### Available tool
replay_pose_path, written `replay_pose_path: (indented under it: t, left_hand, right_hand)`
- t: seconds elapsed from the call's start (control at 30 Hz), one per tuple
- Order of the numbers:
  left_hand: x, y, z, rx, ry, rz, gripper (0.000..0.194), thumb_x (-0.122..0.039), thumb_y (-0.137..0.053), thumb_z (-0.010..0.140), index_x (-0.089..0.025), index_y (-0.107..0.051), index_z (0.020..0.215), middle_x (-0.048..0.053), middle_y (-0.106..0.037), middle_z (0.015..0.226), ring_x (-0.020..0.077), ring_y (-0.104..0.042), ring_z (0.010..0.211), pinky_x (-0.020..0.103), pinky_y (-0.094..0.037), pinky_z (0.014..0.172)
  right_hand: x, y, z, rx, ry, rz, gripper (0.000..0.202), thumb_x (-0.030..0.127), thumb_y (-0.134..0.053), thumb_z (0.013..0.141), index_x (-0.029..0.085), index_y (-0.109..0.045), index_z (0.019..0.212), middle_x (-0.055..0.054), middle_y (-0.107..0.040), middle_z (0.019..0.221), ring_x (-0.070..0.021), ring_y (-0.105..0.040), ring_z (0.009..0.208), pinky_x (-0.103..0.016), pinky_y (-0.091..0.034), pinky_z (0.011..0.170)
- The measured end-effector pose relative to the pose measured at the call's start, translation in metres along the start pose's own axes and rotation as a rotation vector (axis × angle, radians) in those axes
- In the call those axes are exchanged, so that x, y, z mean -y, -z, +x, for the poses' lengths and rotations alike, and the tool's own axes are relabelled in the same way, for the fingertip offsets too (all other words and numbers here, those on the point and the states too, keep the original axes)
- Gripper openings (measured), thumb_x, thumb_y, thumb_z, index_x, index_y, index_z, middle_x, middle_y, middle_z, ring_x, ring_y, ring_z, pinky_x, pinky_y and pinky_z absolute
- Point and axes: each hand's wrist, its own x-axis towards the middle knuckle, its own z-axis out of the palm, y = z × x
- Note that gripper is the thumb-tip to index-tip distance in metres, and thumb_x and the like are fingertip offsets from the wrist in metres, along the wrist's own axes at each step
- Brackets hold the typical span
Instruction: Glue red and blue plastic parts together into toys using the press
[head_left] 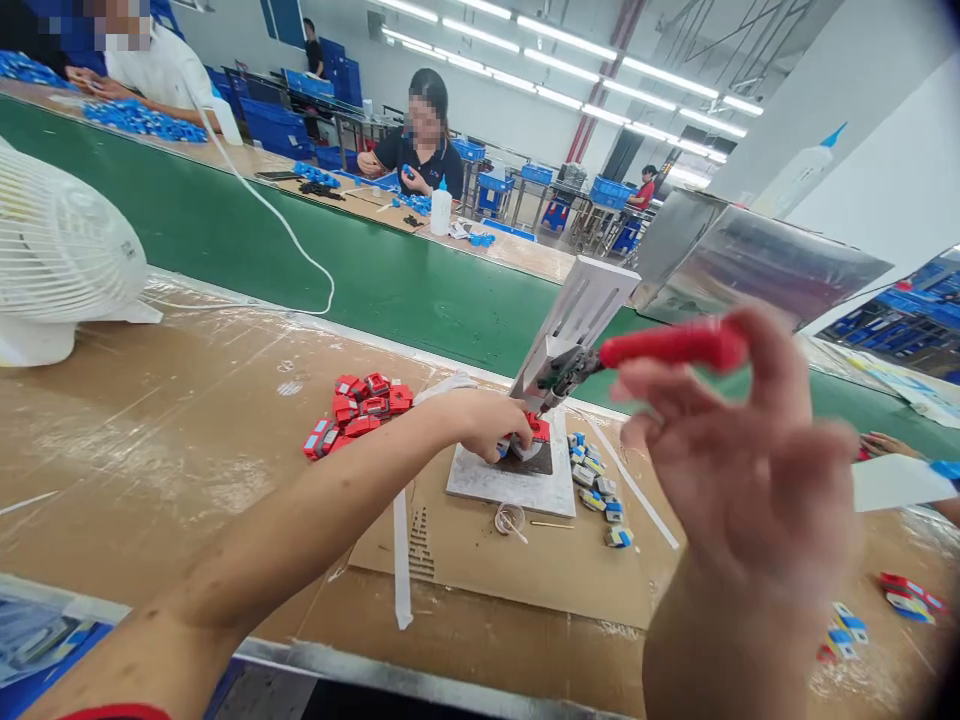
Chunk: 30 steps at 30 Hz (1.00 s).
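Observation:
A toggle clamp with a red handle (675, 346) is mounted on a grey upright stand (577, 310), which rises from a white base plate (517, 490). My left hand (495, 425) has its fingers closed on a red part (538, 428) under the clamp's tip; the fingers partly hide it. My right hand (739, 450), blurred, is at the handle's outer end, one finger curled over it and fingertips below. Beside the base on the right lie several grey-and-blue parts (592, 475). A small round dish (510, 518) with a stick sits in front of the base.
Left of the stand is a pile of red parts (367, 405). A white fan (67, 250) stands at the far left. Beyond the green belt (390, 290), people sit at a bench with blue parts. Another person's hand (885, 445) shows at the right edge.

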Motion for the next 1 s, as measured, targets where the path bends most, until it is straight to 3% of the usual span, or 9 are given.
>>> replay_pose_path:
  t: [0.1,0.2,0.37,0.47,0.6,0.73,0.87,0.93,1.0]
  left_hand:
    - [0.004,-0.002,0.000,-0.012,-0.024,-0.015,0.051,-0.018,-0.073,0.075,-0.030,-0.072,0.125,0.009,-0.063,0.127,0.0260,-0.067,0.097,0.035,-0.051,0.084]
    - [0.010,-0.002,-0.011,-0.033,-0.030,-0.039,0.050,-0.022,-0.074,0.078,-0.029,-0.070,0.127,0.008,-0.063,0.126,0.0255,-0.067,0.103,0.034,-0.051,0.091]
    - [0.020,-0.007,-0.061,-0.106,-0.090,-0.336,0.046,-0.020,-0.078,0.076,-0.025,-0.072,0.121,0.005,-0.067,0.114,0.0227,-0.066,0.103,0.030,-0.051,0.091]
    - [0.016,-0.012,-0.085,-0.150,-0.222,-0.575,0.044,-0.021,-0.081,0.075,-0.024,-0.073,0.119,0.006,-0.069,0.117,0.0232,-0.066,0.109,0.031,-0.050,0.100]
    - [-0.002,-0.017,-0.091,-0.243,-0.350,-0.742,0.044,-0.021,-0.084,0.074,-0.025,-0.074,0.117,0.007,-0.068,0.121,0.0239,-0.067,0.111,0.032,-0.050,0.104]
    - [-0.023,-0.020,-0.081,-0.300,-0.404,-0.815,0.044,-0.020,-0.087,0.069,-0.026,-0.075,0.112,0.007,-0.067,0.124,0.0258,-0.068,0.111,0.035,-0.053,0.102]
    - [-0.033,-0.029,-0.079,-0.315,-0.416,-0.802,0.046,-0.018,-0.085,0.070,-0.026,-0.073,0.114,0.009,-0.068,0.128,0.0329,-0.055,0.134,0.040,-0.049,0.110]
    - [-0.033,-0.038,-0.083,-0.328,-0.400,-0.821,0.049,-0.017,-0.085,0.071,-0.026,-0.070,0.116,0.009,-0.064,0.139,0.0348,-0.045,0.145,0.044,-0.043,0.116]
    - [-0.031,-0.048,-0.089,-0.381,-0.334,-0.907,0.057,-0.017,-0.086,0.069,-0.029,-0.064,0.120,0.009,-0.052,0.154,0.0351,-0.047,0.144,0.045,-0.045,0.115]
  right_hand:
    - [-0.002,-0.002,0.062,-0.040,0.100,0.067,0.056,0.064,-0.056,0.094,0.039,-0.045,0.143,-0.006,-0.070,0.120,-0.0275,-0.067,0.116,-0.039,-0.058,0.080]
    - [-0.012,-0.004,0.075,-0.098,0.135,0.012,0.049,0.057,-0.057,0.097,0.037,-0.049,0.140,-0.005,-0.069,0.120,-0.0256,-0.068,0.112,-0.038,-0.058,0.082]
    - [-0.036,-0.010,-0.018,-0.260,0.125,-0.041,0.033,0.033,-0.065,0.096,0.034,-0.058,0.129,-0.004,-0.063,0.122,-0.0196,-0.065,0.102,-0.032,-0.056,0.079]
    - [-0.052,-0.016,-0.071,-0.191,-0.058,-0.069,0.028,0.025,-0.066,0.095,0.032,-0.060,0.122,-0.004,-0.062,0.118,-0.0162,-0.062,0.097,-0.027,-0.054,0.078]
    - [-0.062,-0.037,-0.095,-0.035,-0.270,-0.062,0.034,0.026,-0.076,0.089,0.030,-0.059,0.118,-0.003,-0.065,0.112,-0.0142,-0.064,0.093,-0.023,-0.055,0.074]
    - [-0.063,-0.053,-0.097,-0.083,-0.296,0.036,0.030,0.026,-0.080,0.086,0.025,-0.061,0.109,-0.002,-0.071,0.102,-0.0149,-0.069,0.087,-0.022,-0.058,0.070]
    - [-0.063,-0.052,-0.105,-0.225,-0.153,-0.092,0.026,0.013,-0.073,0.088,0.025,-0.064,0.109,-0.003,-0.072,0.097,-0.0154,-0.070,0.084,-0.024,-0.060,0.070]
    - [-0.063,-0.047,-0.110,-0.300,0.060,-0.303,0.031,0.006,-0.070,0.086,0.024,-0.066,0.111,-0.004,-0.071,0.100,-0.0174,-0.070,0.090,-0.027,-0.061,0.074]
    - [-0.064,-0.041,-0.115,-0.351,0.304,-0.549,0.037,-0.001,-0.069,0.084,0.022,-0.069,0.113,-0.006,-0.071,0.102,-0.0188,-0.071,0.093,-0.031,-0.063,0.078]
